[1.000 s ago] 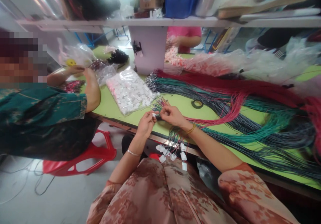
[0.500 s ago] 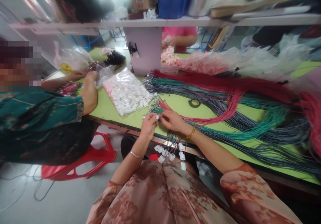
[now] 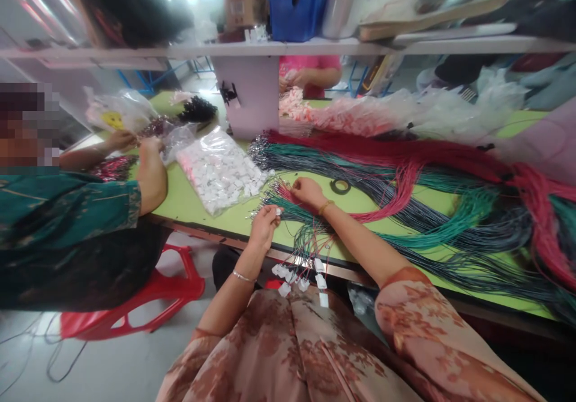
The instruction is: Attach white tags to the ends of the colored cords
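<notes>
My left hand (image 3: 264, 225) pinches a small white connector housing (image 3: 279, 211) near the table's front edge. My right hand (image 3: 308, 192) is farther forward and to the right, its fingers closed at the red wires (image 3: 287, 191) near their metal-tipped ends; the fingertips are partly hidden. Green wires (image 3: 281, 203) and dark wires lie just below it, tips pointing left. Several wires with white connectors (image 3: 320, 281) on their ends hang over the front edge toward my lap. A clear bag of white connector housings (image 3: 222, 177) lies left of the wire ends.
A black tape roll (image 3: 340, 186) lies beyond my right wrist. Long red wire bundles (image 3: 432, 153) stretch across the back right. A shelf (image 3: 315, 47) with a blue bin (image 3: 297, 15) crosses above. On my left a co-worker's arm (image 3: 153, 177) reaches over the table, above a red stool (image 3: 180, 291).
My right hand has moved away from the left hand, forward to the red wire ends. My left hand still holds the white connector housing. The view has shifted slightly.
</notes>
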The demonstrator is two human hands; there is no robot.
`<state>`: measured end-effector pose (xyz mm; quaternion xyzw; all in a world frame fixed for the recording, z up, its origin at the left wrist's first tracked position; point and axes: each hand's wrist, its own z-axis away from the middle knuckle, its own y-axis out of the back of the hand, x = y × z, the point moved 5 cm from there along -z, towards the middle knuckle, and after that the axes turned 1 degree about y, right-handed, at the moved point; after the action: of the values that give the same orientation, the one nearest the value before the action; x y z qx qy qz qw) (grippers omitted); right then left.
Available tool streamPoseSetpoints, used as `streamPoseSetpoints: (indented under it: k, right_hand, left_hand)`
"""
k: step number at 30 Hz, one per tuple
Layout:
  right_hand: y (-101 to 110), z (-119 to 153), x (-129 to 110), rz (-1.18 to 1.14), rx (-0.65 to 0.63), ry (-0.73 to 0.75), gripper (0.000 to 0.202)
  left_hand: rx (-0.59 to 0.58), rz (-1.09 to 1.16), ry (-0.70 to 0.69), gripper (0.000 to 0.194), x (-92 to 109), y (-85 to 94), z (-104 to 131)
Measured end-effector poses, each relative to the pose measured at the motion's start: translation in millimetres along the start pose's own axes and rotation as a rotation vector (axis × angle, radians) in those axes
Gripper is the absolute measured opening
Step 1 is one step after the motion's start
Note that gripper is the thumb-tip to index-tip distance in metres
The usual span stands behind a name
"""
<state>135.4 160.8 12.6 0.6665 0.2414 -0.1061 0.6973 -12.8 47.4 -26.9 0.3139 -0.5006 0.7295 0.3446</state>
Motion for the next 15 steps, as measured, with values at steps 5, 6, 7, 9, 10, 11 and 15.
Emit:
streamPoseSetpoints:
  k: [5,6,7,9,10,11,15]
  right_hand:
    - [-7.2,-7.9,0.6,0.039,-0.034,-0.013,0.021]
    - [-5.4,-6.2,0.0,0.016,0.000,0.014,0.020]
    - [-2.7,-4.1,-0.7,-0.011,0.046,0.043,0.020]
    - [2.6,-0.1,-2.8,-0.070,0.133,0.104,0.021]
    - [4.6,1.5,-4.4,-0.091,0.162,0.134,0.021]
    - [6.2,2.6,-6.3,-0.097,0.178,0.158,0.020]
    - [13.2,4.4,-11.4,0.030,0.208,0.162,0.011]
  left_hand:
    - [-0.029,-0.002,-0.004,0.028,1.5,2.8,2.5]
    - [-0.036,0.003,-0.006,0.028,1.8,2.8,2.9]
    - [-0.043,0.006,-0.005,0.028,1.9,2.6,3.1]
    - [-0.050,0.009,0.000,0.028,1.5,2.0,3.0]
    - [-0.051,0.011,0.001,0.028,1.2,1.7,2.7]
    - [-0.050,0.013,0.002,0.028,0.9,1.4,2.5]
    - [-0.048,0.021,0.002,0.028,0.4,1.6,2.5]
